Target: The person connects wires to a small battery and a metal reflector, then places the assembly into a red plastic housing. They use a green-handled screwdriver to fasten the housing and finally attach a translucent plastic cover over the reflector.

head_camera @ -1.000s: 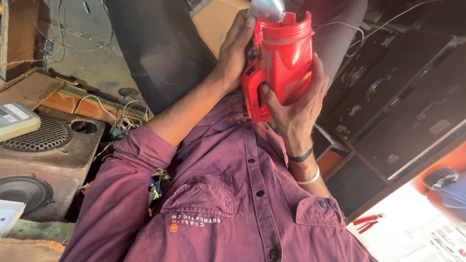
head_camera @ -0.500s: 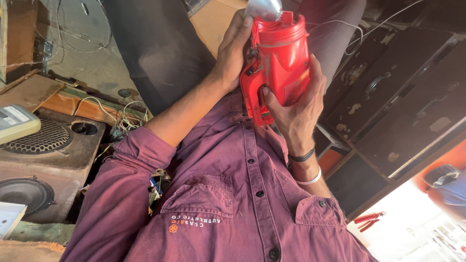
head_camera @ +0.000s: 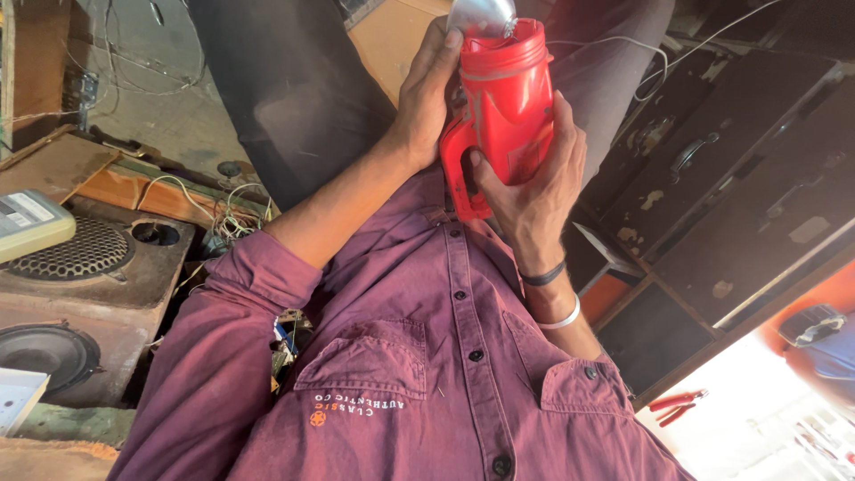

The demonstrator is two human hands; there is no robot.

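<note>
One red plastic torch (head_camera: 508, 98) held in two hands, above the lap.
The left hand (head_camera: 419, 107) wraps its side, fingers closed up by the silvery reflector (head_camera: 481, 15); the right hand (head_camera: 534, 178) cups the body, thumb seemingly hooked in the handle. The right wrist wears two bands: one black (head_camera: 543, 274), one silver (head_camera: 563, 316).

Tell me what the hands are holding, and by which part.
Both hold a red torch. The right hand wraps its body beside the handle; the left hand grips near the top, by the silver reflector.
</note>
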